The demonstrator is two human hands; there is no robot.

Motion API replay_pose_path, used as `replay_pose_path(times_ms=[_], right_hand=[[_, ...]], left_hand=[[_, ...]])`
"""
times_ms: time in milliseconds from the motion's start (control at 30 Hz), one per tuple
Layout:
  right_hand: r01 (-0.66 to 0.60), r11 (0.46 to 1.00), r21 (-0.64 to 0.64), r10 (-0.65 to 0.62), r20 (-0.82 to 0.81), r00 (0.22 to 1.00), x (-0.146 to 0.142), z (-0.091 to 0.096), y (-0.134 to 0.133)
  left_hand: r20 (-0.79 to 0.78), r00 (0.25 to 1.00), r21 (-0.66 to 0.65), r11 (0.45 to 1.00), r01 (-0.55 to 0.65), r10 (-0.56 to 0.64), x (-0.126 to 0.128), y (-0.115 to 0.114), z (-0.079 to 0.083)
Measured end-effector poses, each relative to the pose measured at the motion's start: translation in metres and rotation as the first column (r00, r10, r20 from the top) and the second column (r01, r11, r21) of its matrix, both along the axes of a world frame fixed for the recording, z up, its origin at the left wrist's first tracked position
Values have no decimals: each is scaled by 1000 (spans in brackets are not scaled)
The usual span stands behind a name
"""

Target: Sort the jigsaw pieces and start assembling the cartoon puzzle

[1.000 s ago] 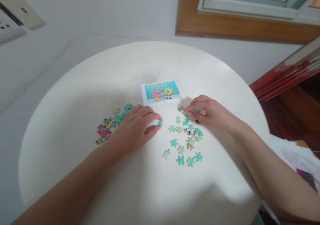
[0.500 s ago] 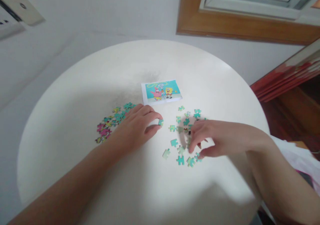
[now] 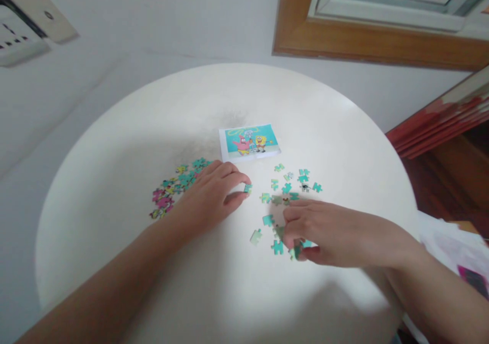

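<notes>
My left hand (image 3: pixel 214 188) pinches a small teal jigsaw puzzle piece (image 3: pixel 248 188) between thumb and forefinger, just above or on the table. Behind its wrist lies a heap of mixed puzzle pieces (image 3: pixel 164 201), pink, yellow and teal, partly covered by the hand. Over a loose spread of mostly green and teal pieces hovers my right hand (image 3: pixel 313 229), fingers bent downward and thumb apart from the forefinger. Pieces lie under and between those fingertips, partly hidden. A teal piece (image 3: pixel 277 247) and a pale green piece (image 3: pixel 256 237) lie to the left of them.
A picture card (image 3: pixel 250 142) with cartoon figures lies beyond the hands on the round white table (image 3: pixel 305 94). A wall with a socket (image 3: pixel 23 33) and a wood-framed window (image 3: pixel 367 38) rises behind. Red cloth (image 3: pixel 439 125) hangs at the right; papers (image 3: pixel 446 242) lie below it.
My right hand has moved down toward the nearer pieces, uncovering several at the back of the spread. My left hand keeps its pinch on the piece. The view has shifted slightly.
</notes>
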State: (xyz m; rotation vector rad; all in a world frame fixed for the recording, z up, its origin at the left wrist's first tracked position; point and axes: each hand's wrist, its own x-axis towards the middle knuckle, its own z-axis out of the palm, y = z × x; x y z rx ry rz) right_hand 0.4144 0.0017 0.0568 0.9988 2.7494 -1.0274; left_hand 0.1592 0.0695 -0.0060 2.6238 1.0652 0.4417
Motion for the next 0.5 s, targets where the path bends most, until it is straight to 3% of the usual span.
replay_pose_path(times_ms=[300,400,500], right_hand=[[0,991,-130,-14,-112,994,5,-8,11],[151,966,-208,-199,-233,952,7,-16,20],[418,877,-238,-479,-360,801,1,-29,29]], left_hand=[[9,1000,12,1000,-1,1,1,-1,0],[7,1000,17,1000,-2,2,1,-2,1],[2,1000,19,1000,4,-4,0,-3,2]])
